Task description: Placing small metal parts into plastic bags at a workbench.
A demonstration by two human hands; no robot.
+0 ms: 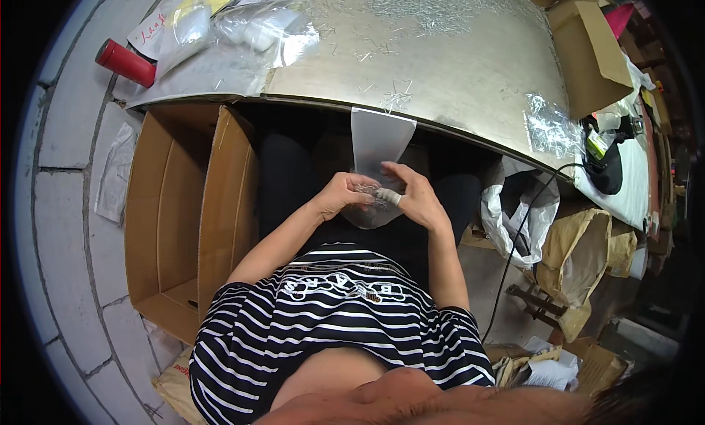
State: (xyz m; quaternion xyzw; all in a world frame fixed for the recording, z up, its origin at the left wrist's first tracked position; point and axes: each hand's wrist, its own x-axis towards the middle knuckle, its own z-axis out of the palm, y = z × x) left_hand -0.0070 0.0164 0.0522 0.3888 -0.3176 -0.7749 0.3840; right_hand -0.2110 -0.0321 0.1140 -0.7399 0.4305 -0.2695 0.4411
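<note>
A translucent plastic trough (pixel 382 139) slopes from the table's front edge down to my lap. Over its lower part, my left hand (pixel 339 195) is closed around a small bunch of thin silvery metal pins (pixel 369 193). Close on the right, my right hand (pixel 420 200) has its thumb and fingers apart, and pale tape (pixel 388 196) wraps its thumb. The thumb's tip reaches the bunch, though I cannot tell whether it presses on it. Beneath both hands, the rounded plastic bottom (pixel 373 216) rests against my lap.
Many loose pins (pixel 433 6) lie spread over the metal-topped table (pixel 470 73), some near its front edge. A tall cardboard box (pixel 165 219) stands left of my legs. A red flask (pixel 125 62) lies at the far left. White sacks (pixel 521 219) and a black cable (pixel 518 241) are on the right.
</note>
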